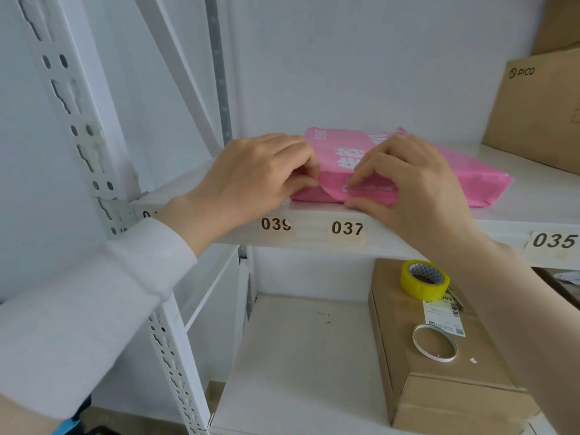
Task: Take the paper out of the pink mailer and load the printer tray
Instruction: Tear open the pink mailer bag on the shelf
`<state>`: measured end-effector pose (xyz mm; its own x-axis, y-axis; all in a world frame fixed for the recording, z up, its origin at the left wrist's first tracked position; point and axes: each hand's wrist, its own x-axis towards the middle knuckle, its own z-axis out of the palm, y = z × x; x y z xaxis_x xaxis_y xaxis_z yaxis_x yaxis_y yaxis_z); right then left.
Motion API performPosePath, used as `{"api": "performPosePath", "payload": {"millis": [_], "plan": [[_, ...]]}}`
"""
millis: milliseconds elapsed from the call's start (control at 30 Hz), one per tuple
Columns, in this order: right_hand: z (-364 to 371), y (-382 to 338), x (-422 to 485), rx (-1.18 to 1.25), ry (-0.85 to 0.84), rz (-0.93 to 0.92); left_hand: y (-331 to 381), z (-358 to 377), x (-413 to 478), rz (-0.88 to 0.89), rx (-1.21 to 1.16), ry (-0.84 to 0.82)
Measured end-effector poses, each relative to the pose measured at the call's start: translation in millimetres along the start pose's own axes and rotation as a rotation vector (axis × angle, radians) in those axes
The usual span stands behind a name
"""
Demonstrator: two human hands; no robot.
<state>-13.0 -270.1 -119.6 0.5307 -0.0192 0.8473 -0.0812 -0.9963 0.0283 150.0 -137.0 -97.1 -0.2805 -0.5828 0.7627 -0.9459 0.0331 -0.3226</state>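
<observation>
While both hands pinch its near edge, pink mailer [408, 171] lies at shelf [314, 215] front.

Left hand [251, 174] and right hand [408, 183], fingers [301, 180] pinched, side by side.

You read shelf front edge [408, 227]: tag 039 [276, 224], tag 037 [347, 228], tag 035 [554, 240]. Fourth tag at left, hidden by your wrist. Cardboard box [539, 114] at shelf's right end: PICO. White print on pink mailer [345, 152], shipping label [444, 315] below: unreadable.
</observation>
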Motion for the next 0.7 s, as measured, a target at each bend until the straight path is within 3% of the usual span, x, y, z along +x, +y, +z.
{"api": "performPosePath", "payload": {"millis": [300,533,700], "plan": [[3.3,-5.4,0.5,-0.013,0.05,0.059,3.4,3.1,-1.1,-0.096,-0.075,0.033],[0.6,-10.5,9.0,0.008,-0.01,0.136,5.0,7.1,2.8,-0.066,-0.089,-0.006],[-3.5,-12.4,14.1,0.008,-0.07,0.166,4.7,12.5,6.6,-0.159,-0.167,-0.011]]}}
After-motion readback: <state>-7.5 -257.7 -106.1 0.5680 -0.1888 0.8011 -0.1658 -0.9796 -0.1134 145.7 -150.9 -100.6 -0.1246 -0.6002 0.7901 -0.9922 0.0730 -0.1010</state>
